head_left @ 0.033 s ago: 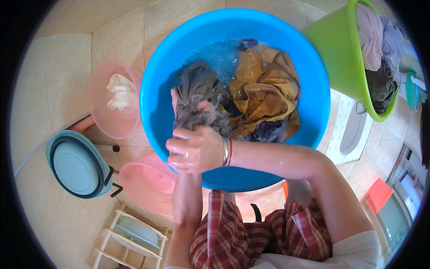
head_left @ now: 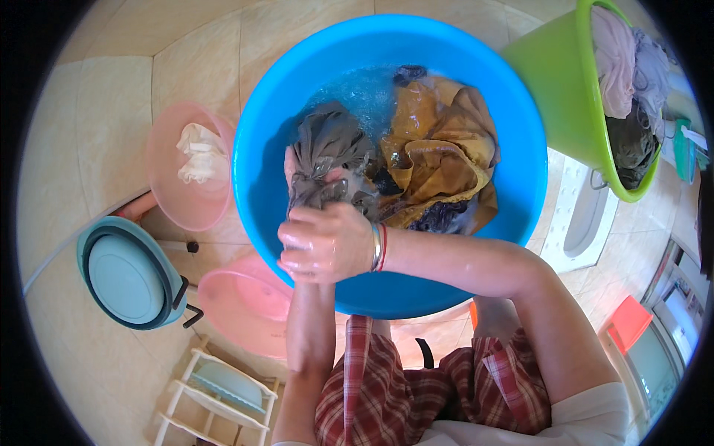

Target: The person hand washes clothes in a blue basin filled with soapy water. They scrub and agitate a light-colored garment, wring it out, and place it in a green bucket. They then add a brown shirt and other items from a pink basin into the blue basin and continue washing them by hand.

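A wide blue tub holds soapy water and wet clothes. Bunched in its left part is a dark grey cloth garment, with my left hand closed in its folds; only bits of that hand's fingers show. My right hand lies across my left wrist, its fingers curled at the near end of the grey garment, wet and sudsy. How much cloth is inside its grasp is hidden. To the right of both hands, a mustard-yellow garment lies heaped in the water, with a dark navy cloth partly beneath it.
A green bucket of clothes stands at the far right, near a white squat toilet. On the left are a pink basin with white cloth, another pink basin, a folded teal basin and a cream rack.
My right hand has shifted slightly away from me, against the grey garment. The clothes have moved very little.
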`<state>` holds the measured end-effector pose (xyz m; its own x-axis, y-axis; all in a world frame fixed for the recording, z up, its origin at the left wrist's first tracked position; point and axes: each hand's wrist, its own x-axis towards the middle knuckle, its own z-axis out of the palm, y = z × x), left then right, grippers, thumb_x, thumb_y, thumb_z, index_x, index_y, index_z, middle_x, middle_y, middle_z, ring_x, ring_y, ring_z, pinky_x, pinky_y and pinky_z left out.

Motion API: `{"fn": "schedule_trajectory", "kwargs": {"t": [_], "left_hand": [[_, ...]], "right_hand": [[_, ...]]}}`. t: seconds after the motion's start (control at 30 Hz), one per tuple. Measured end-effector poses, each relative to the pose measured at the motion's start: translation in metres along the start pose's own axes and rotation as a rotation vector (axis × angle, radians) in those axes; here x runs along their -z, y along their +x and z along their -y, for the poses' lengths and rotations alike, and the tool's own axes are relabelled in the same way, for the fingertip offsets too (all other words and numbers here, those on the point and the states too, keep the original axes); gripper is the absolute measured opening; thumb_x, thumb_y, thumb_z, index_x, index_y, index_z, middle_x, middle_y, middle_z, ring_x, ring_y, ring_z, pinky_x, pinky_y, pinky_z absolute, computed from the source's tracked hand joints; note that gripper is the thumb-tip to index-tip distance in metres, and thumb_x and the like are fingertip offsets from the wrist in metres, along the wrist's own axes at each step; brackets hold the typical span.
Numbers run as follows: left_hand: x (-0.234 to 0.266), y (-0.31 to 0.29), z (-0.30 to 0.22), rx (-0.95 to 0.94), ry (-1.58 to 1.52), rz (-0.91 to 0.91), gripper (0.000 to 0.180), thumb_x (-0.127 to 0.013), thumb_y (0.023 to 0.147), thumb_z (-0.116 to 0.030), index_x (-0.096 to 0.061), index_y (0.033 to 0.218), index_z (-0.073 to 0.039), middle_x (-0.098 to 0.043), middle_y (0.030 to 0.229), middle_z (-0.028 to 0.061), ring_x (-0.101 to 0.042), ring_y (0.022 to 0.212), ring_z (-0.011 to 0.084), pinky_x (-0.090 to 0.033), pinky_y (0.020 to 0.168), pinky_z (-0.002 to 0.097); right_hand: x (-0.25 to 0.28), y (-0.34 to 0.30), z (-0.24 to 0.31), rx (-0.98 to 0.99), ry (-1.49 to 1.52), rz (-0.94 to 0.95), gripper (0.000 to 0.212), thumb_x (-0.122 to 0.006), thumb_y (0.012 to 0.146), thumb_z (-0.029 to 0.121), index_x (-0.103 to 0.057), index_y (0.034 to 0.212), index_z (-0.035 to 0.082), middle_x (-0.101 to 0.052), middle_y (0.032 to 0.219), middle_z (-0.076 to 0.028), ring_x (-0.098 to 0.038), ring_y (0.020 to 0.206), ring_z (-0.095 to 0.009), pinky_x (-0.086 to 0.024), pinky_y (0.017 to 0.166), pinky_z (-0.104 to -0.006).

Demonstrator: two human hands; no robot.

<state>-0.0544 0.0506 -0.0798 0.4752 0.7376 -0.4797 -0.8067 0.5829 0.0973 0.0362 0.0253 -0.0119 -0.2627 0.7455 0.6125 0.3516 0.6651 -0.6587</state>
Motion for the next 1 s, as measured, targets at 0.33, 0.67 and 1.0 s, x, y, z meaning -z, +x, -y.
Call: {"fn": "schedule_trajectory", "kwargs": {"t": [0.33, 0.67, 1.0], "left_hand": [[-0.043, -0.006, 0.011, -0.325, 0.556, -0.319, 0.050, -0.047, 0.100, -0.040, -0.045, 0.135, -0.004, -0.052, 0.135, 0.0102, -0.051, 0.123, 0.0238, -0.041, 0.104, 0.0420], [-0.033, -0.044, 0.021, -0.010, 0.521, -0.468, 0.080, -0.059, 0.094, -0.045, -0.008, 0.154, -0.028, -0.014, 0.152, 0.0295, -0.039, 0.133, 0.0421, -0.041, 0.103, 0.0582], [-0.042, -0.029, 0.000, 0.066, 0.279, -0.174, 0.068, -0.049, 0.095, -0.057, -0.043, 0.140, -0.006, -0.051, 0.137, 0.0143, -0.051, 0.124, 0.0283, -0.042, 0.104, 0.0473]], "right_hand": [[0.034, -0.040, -0.146, -0.759, -0.396, 0.253, 0.022, -0.054, 0.091, 0.027, -0.064, 0.080, 0.010, -0.066, 0.087, -0.010, -0.065, 0.073, -0.034, -0.052, 0.061, -0.0470], [0.056, -0.098, -0.169, -0.750, -0.453, 0.381, 0.032, -0.058, 0.092, 0.020, -0.054, 0.118, 0.002, -0.058, 0.111, -0.020, -0.057, 0.103, -0.036, -0.049, 0.086, -0.0487], [0.102, 0.004, -0.007, -0.296, 0.377, 0.215, 0.015, -0.072, 0.081, 0.013, -0.062, 0.091, 0.007, -0.058, 0.096, -0.009, -0.057, 0.093, -0.029, -0.047, 0.082, -0.0385]]}}
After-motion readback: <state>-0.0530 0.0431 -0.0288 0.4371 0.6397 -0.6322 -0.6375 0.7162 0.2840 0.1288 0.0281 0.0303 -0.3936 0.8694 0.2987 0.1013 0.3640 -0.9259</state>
